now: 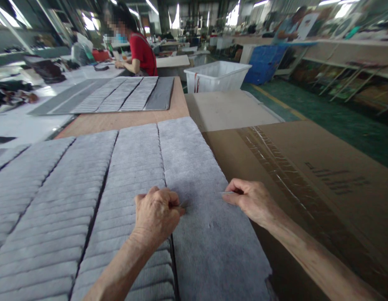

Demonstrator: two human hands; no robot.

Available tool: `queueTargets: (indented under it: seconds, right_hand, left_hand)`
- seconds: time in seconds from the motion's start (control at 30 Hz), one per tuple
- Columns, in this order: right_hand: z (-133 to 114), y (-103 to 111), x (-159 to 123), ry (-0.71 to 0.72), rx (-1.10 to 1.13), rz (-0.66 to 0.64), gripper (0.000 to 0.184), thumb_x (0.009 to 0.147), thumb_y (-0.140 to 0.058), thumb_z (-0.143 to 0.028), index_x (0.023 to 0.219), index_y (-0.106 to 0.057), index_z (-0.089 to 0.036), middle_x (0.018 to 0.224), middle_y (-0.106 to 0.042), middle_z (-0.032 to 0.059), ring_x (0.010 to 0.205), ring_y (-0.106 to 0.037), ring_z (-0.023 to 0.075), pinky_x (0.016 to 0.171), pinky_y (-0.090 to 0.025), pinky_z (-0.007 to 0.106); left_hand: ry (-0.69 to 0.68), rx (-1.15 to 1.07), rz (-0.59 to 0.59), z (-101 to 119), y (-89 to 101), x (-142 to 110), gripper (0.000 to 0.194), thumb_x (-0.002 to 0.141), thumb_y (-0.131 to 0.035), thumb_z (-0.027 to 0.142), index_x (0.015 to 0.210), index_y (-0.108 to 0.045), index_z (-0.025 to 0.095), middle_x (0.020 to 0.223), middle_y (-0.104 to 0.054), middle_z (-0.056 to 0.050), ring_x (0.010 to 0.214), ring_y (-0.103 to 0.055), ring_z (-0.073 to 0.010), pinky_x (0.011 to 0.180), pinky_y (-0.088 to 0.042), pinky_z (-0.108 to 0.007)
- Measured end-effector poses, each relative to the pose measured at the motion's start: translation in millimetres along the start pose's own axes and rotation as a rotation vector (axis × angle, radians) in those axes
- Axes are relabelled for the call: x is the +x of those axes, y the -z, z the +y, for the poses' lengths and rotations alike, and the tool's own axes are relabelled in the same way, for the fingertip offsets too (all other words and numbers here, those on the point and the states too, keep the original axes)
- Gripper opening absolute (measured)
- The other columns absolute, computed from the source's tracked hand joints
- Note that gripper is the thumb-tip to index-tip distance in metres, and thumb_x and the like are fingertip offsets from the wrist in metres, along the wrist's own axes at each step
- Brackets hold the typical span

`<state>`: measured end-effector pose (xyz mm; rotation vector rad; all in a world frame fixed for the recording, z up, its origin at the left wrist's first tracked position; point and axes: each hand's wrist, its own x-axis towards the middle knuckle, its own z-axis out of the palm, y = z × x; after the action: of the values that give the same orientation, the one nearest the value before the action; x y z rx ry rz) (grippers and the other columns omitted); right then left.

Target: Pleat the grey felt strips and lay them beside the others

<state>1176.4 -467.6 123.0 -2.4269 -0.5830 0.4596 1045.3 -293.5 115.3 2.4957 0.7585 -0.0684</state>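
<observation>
Overlapped rows of grey felt strips (pixel 71 200) cover the wooden table in front of me. The rightmost column is a flat grey felt sheet (pixel 200 217). My left hand (pixel 156 215) is closed in a pinch on the left edge of that sheet's top strip. My right hand (pixel 250 200) pinches the same strip at its right edge, beside a brown cardboard box (pixel 307 179). Both hands hold the strip low against the stack.
A second set of grey felt rows (pixel 118 94) lies farther back on the table. A person in a red shirt (pixel 140 52) works at the far end. A white plastic bin (pixel 217 75) and blue crate (pixel 264 62) stand on the green floor to the right.
</observation>
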Motion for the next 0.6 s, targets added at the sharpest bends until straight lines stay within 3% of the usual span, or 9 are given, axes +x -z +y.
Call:
queueTargets:
  seconds: [0.23,0.37,0.43,0.5,0.6]
  right_hand:
    - [1,0,4,0.028,-0.034,-0.025,0.012,0.065,-0.06,-0.024,0.055,-0.057,-0.018,0.046,-0.046,-0.0058,0.046,-0.041,0.0087,0.045,-0.028,0.022]
    - [1,-2,0,0.053,-0.094,0.028,0.011,0.067,-0.06,-0.025,0.059,-0.057,-0.019,0.049,-0.049,-0.0054,0.048,-0.043,0.0095,0.049,-0.029,0.023]
    - [1,-3,-2,0.059,-0.123,0.052,0.009,0.068,-0.061,-0.025,0.062,-0.059,-0.02,0.052,-0.051,-0.0049,0.049,-0.044,0.0101,0.051,-0.03,0.024]
    - [2,-4,-3,0.058,-0.142,0.066,0.008,0.068,-0.063,-0.026,0.063,-0.059,-0.02,0.052,-0.052,-0.0047,0.049,-0.044,0.0107,0.051,-0.03,0.025]
    - [3,-4,-4,0.055,-0.162,0.089,0.011,0.069,-0.065,-0.028,0.064,-0.06,-0.021,0.05,-0.05,-0.0051,0.047,-0.043,0.0107,0.05,-0.029,0.025]
  left_hand:
    - [-0.054,0.02,0.016,-1,-3.7,0,0.012,0.066,-0.06,0.024,0.054,-0.056,0.022,0.063,-0.061,0.004,0.08,-0.053,-0.0197,0.076,-0.03,-0.039]
    - [-0.061,0.053,0.06,-2,-4.2,-4,0.015,0.069,-0.061,0.027,0.056,-0.056,0.022,0.063,-0.062,0.002,0.082,-0.053,-0.0221,0.076,-0.031,-0.041]
    - [-0.052,0.078,0.095,-4,-4.2,-7,0.009,0.07,-0.062,0.03,0.067,-0.059,0.022,0.075,-0.064,0.0,0.088,-0.052,-0.0249,0.076,-0.032,-0.042]
    - [-0.085,0.116,0.18,-5,-4.4,-10,0.021,0.07,-0.064,0.031,0.088,-0.061,0.022,0.094,-0.064,-0.004,0.095,-0.051,-0.0272,0.076,-0.034,-0.043]
    - [-0.306,0.164,0.311,-7,-6.6,-16,0.042,0.074,-0.063,0.024,0.114,-0.052,0.023,0.117,-0.058,-0.005,0.106,-0.05,-0.0252,0.085,-0.037,-0.045]
